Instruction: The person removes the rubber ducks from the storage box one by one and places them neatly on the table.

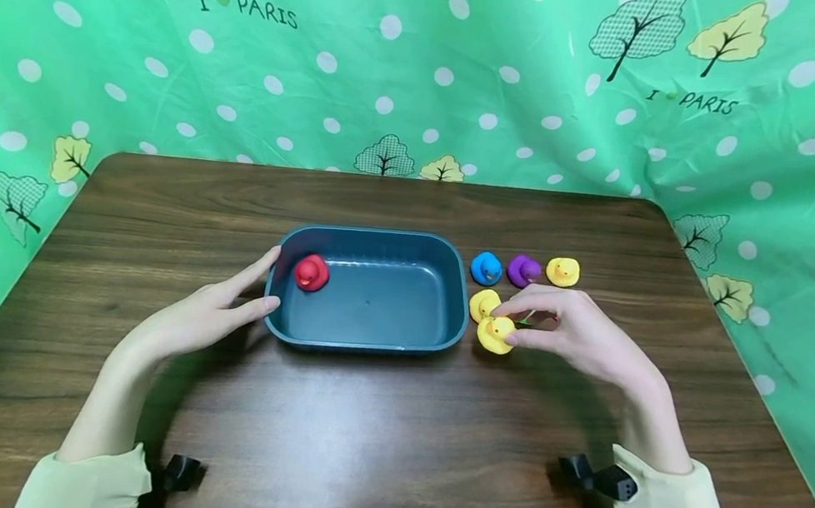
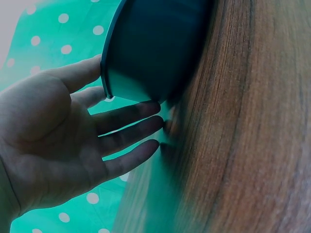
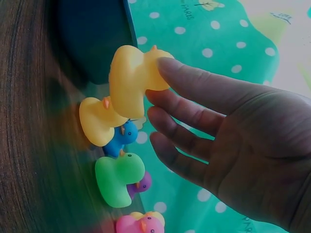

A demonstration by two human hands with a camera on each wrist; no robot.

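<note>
My right hand (image 1: 571,330) pinches a yellow rubber duck (image 3: 127,80) by its head between thumb and fingertips, raised off the table. Close under it stands another yellow duck (image 1: 484,303). Beyond the hand are a blue duck (image 1: 485,268), a purple duck (image 1: 522,270) and a third yellow duck (image 1: 562,271). A green duck (image 3: 120,179) and a pink duck (image 3: 139,224) show in the right wrist view, mostly hidden by the hand in the head view. With straight fingers, my left hand (image 1: 208,313) touches the left rim of a dark blue basin (image 1: 366,348). Inside sits a red duck (image 1: 311,272).
The brown wooden table (image 1: 355,449) carries the basin near its middle, with the loose ducks to its right. A green dotted cloth (image 1: 397,77) hangs behind the table and along its sides. Black wrist devices (image 1: 182,473) sit at both cuffs.
</note>
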